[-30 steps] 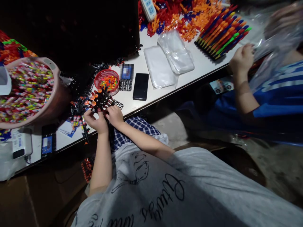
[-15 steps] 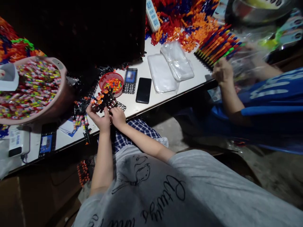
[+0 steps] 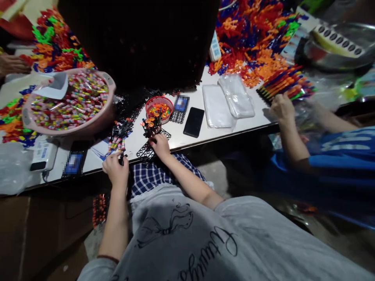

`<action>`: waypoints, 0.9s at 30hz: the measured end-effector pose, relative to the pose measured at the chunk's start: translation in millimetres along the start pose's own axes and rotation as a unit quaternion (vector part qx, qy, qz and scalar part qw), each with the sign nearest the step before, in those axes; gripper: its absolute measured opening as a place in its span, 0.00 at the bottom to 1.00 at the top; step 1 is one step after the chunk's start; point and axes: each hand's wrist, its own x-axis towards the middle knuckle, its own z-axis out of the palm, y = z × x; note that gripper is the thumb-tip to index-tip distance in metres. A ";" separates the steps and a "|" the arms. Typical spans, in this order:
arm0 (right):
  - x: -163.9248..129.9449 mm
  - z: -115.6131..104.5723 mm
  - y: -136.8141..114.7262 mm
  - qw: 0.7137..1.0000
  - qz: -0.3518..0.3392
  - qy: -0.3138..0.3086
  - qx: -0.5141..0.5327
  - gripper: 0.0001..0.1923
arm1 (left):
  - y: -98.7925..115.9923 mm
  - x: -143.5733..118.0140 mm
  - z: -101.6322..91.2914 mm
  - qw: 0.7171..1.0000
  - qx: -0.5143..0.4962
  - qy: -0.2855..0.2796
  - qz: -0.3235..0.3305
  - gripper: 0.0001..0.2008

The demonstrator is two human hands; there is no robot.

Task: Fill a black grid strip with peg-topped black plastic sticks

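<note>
At the table's front edge my left hand [image 3: 115, 170] is closed on a slim black plastic piece [image 3: 121, 158]. Just beyond it lies a small heap of black pieces with candy-like printed tubes [image 3: 117, 142]. My right hand [image 3: 161, 146] rests with bent fingers at a black perforated rack [image 3: 143, 152]; whether it grips the rack is hidden. Black pieces with round orange tops [image 3: 150, 123] stand upright in a cluster by its fingers. Behind them is a red basket [image 3: 147, 106] of small bright bits.
A pink tub [image 3: 109, 103] of wrapped candy tubes stands left. A phone [image 3: 193, 122] and clear plastic bags [image 3: 216, 105] lie to the right. A co-worker's hand [image 3: 283, 107] touches a rack of coloured pieces [image 3: 284, 84]. A large dark shape [image 3: 137, 43] covers the back.
My left hand has left the orange-topped cluster and moved down and left to the heap of tube pieces, where it has taken a black piece. My right hand stays by the cluster. The view has shifted.
</note>
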 end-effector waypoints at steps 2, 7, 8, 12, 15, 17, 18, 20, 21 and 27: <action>0.3 -5.5 5.4 1.000 -0.002 0.000 0.000 0.06 | -0.4 4.5 2.7 0.999 0.022 -0.034 0.004 0.18; 1.6 -35.4 7.3 1.000 0.009 -0.017 -0.024 0.06 | 17.7 26.5 5.1 0.994 0.050 -0.094 0.034 0.21; 1.5 -41.9 5.9 0.999 0.013 -0.022 -0.026 0.06 | 20.7 30.5 5.3 0.993 0.054 -0.098 0.037 0.20; 0.1 -60.1 3.0 0.998 0.029 -0.040 -0.046 0.05 | 25.2 42.5 11.4 0.994 0.052 -0.087 0.048 0.13; 0.5 -65.8 9.6 0.996 0.026 -0.058 -0.067 0.06 | 23.7 48.7 21.3 0.995 0.041 -0.077 0.046 0.12; 2.8 -69.1 17.6 0.995 0.020 -0.071 -0.071 0.08 | 23.7 51.4 26.4 0.995 0.044 -0.079 0.042 0.14; 4.5 -71.2 21.7 0.994 0.015 -0.078 -0.070 0.08 | 24.4 52.4 27.4 0.995 0.047 -0.081 0.040 0.15; 8.6 -76.4 28.5 0.993 -0.001 -0.095 -0.063 0.10 | 27.0 53.9 25.7 0.995 0.047 -0.082 0.035 0.17; 10.7 -79.4 30.9 0.993 -0.011 -0.103 -0.059 0.11 | 28.7 54.5 23.1 0.995 0.042 -0.082 0.034 0.17; 18.8 -93.2 32.8 0.989 -0.038 -0.137 -0.041 0.09 | 34.5 54.8 3.8 0.997 -0.024 -0.075 -0.010 0.19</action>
